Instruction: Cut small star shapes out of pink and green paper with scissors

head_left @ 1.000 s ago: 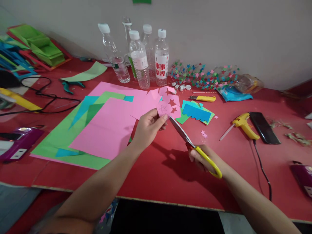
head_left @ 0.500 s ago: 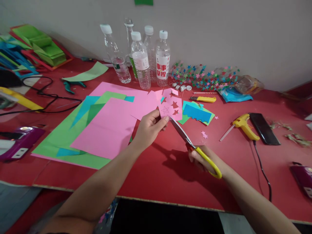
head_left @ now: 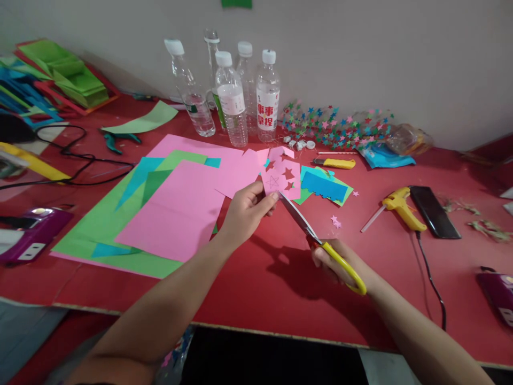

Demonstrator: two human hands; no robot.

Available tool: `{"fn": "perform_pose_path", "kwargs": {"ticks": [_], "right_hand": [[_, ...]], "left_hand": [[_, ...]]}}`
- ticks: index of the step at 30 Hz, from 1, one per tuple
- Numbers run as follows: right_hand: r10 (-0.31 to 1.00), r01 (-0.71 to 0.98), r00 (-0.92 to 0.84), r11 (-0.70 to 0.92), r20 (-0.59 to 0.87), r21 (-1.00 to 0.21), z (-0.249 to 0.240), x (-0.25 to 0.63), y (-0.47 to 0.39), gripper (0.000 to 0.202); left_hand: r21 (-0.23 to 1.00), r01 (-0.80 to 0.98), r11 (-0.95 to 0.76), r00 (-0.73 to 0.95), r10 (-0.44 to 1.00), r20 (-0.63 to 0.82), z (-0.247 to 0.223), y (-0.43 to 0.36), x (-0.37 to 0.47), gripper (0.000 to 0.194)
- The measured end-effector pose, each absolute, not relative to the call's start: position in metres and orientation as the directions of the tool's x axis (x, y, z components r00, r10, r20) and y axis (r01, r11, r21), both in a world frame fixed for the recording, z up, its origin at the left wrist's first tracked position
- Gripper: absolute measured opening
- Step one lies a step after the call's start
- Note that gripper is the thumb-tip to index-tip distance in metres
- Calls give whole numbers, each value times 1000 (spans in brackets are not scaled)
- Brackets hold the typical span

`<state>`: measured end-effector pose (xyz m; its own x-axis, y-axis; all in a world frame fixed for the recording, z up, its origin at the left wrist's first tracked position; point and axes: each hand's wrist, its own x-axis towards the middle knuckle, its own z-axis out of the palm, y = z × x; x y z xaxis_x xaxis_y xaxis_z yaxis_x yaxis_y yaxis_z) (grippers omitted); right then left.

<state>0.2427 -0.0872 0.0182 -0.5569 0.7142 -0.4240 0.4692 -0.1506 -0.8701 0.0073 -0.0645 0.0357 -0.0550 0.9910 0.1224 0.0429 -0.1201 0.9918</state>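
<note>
Craft workspace, coloured paper [head_left: 172, 208], scissors [head_left: 306, 224]

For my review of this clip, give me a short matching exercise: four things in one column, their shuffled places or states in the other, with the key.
1. Scissors
2. Pink paper with a drawn star
3. Glue gun
4. Bottle with red lettering

A. Lying beside the black phone
B. Pinched in the left hand
C. Standing upright with a white cap
D. Held in the right hand

Pairs: 1-D, 2-B, 3-A, 4-C
</note>
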Motion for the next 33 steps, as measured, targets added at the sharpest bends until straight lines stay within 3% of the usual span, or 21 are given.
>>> {"fn": "perform_pose_path", "kwargs": {"ticks": [12, 26, 33], "right_hand": [[722, 446, -551, -168, -418, -879, 14, 241, -89, 58], [692, 337, -624, -182, -364, -924, 1, 238, -96, 59], [691, 363, -619, -171, -374, -916, 10, 235, -95, 61]], "left_hand": [[995, -7, -102, -68, 993, 101, 37, -65, 9, 14], [937, -339, -86, -107, 993, 53, 23, -68, 22, 9], [942, -327, -74, -117, 992, 37, 17, -68, 24, 14]]}}
